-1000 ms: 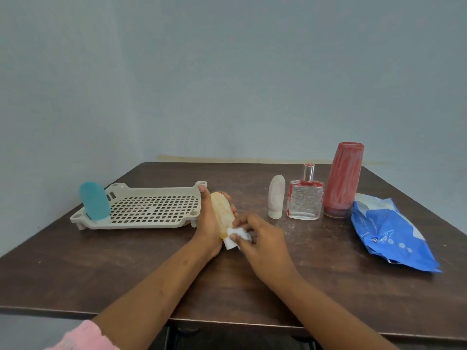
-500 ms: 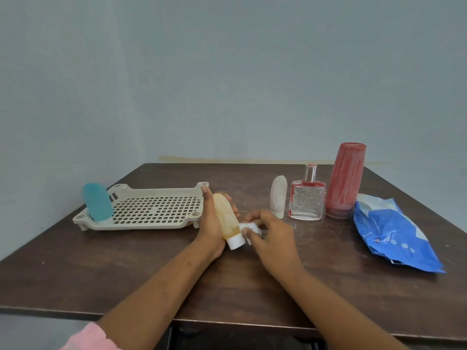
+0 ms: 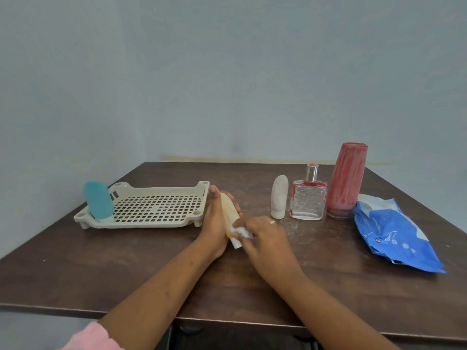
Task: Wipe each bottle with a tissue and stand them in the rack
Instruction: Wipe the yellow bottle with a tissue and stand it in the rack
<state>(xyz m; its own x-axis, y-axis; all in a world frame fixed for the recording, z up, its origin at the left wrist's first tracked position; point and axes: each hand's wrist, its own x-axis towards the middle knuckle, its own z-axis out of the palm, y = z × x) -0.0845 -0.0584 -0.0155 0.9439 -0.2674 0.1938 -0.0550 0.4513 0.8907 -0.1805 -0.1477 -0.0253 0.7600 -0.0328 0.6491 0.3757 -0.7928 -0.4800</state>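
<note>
Fingers (image 3: 237, 213) of left hand (image 3: 214, 223) wrap yellow bottle (image 3: 227, 208), held tilted nr rack (image 3: 141, 223) corner, prob. to steady it for wiping. Right hand (image 3: 267, 238) pinches tissue (image 3: 240, 231) vs cap end. Blue bottle (image 3: 98, 202) stands in rack already; red bottle (image 3: 346, 180) looks streaked, so not yet done.
</note>
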